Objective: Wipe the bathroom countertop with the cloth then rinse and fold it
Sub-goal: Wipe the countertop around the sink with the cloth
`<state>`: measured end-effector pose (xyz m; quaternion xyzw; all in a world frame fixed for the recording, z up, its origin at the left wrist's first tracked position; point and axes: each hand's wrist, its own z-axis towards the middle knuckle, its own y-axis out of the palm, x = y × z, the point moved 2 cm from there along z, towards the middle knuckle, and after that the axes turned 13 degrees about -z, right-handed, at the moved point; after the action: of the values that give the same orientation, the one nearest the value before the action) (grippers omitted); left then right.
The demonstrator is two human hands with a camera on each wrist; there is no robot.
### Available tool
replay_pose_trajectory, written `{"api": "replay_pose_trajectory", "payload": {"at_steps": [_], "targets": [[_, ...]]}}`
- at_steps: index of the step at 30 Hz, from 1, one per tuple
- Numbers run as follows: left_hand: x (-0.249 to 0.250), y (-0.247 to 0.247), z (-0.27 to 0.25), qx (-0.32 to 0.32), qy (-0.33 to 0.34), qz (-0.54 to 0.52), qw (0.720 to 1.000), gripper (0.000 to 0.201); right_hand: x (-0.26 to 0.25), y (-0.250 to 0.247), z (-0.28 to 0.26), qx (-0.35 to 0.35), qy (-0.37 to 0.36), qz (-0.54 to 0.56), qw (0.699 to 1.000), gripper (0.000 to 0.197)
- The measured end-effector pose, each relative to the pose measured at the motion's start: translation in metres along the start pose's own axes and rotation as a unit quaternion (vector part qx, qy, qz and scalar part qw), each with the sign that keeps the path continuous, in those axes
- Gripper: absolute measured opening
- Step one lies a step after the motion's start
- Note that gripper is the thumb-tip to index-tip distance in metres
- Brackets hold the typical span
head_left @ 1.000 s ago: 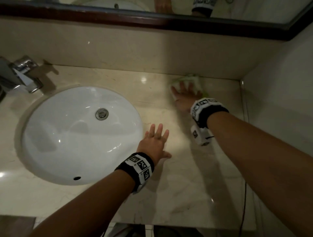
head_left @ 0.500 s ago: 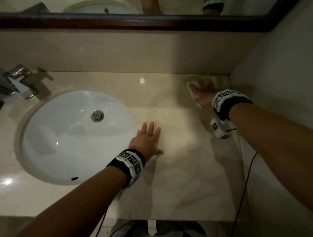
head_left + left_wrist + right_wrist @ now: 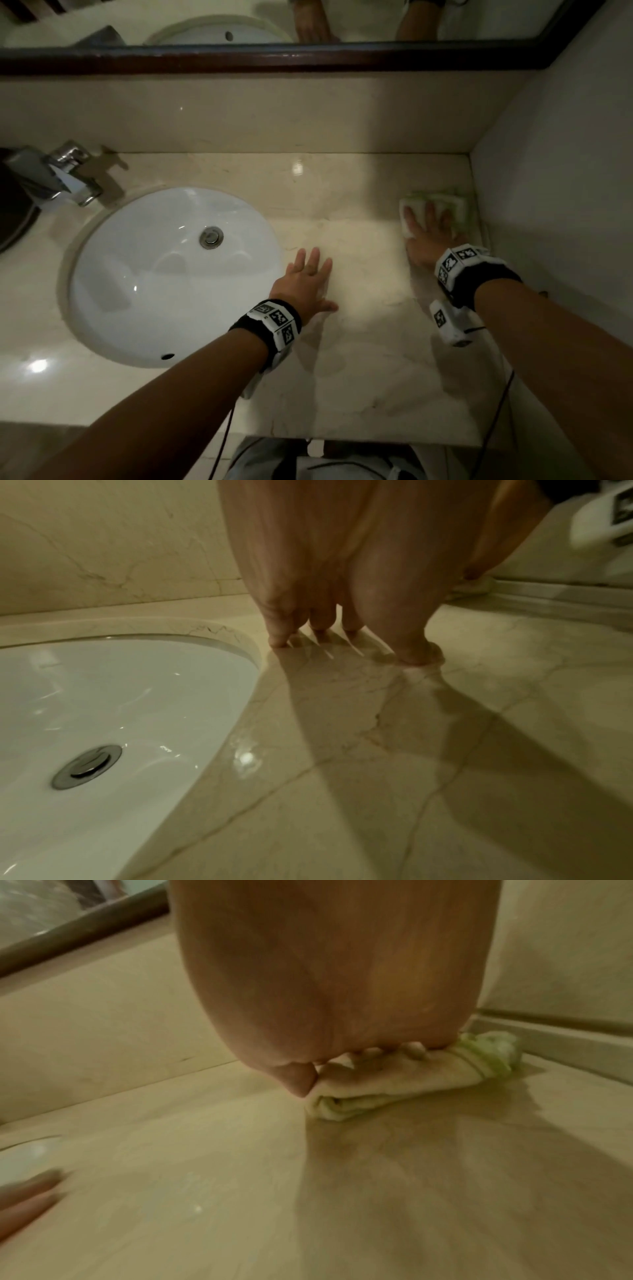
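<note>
I am looking down at a bathroom vanity: a white oval basin (image 3: 171, 274) with a chrome drain plug (image 3: 211, 237) is sunk into a glossy beige marble table (image 3: 359, 377). A chrome tap (image 3: 65, 178) stands at its left, and a dark-framed mirror (image 3: 274, 58) runs along the wall above the marble backsplash (image 3: 257, 116).

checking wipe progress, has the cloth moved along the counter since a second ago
Yes. The cloth under the right hand has slid right, away from the sink, up against the side wall.
</note>
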<state>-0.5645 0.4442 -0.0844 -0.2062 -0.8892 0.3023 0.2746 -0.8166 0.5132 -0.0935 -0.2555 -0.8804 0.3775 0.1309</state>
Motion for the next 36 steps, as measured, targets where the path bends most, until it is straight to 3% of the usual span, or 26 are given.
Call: {"api": "replay_pose_trajectory", "payload": {"at_steps": [11,22,27,36], "targets": [[0.004,-0.002,-0.002,0.003,0.014,0.022,1.0,0.092,-0.044,0.075,-0.079,0.073,-0.061,-0.047,0.994,0.067],[0.0,0.002,-0.001,0.033,0.016,0.026,0.999,0.093,-0.051,0.055,-0.057,0.076,-0.064,-0.026,0.995,0.063],[-0.006,0.006,-0.011,0.032,0.037,0.031,0.998,0.081,-0.054,0.043,-0.042,0.094,-0.074,-0.053,0.991,0.062],[-0.049,0.003,-0.027,0.113,0.138,-0.008,0.984,0.049,-0.081,0.063,-0.063,0.108,-0.08,-0.061,0.989,0.06]]}}
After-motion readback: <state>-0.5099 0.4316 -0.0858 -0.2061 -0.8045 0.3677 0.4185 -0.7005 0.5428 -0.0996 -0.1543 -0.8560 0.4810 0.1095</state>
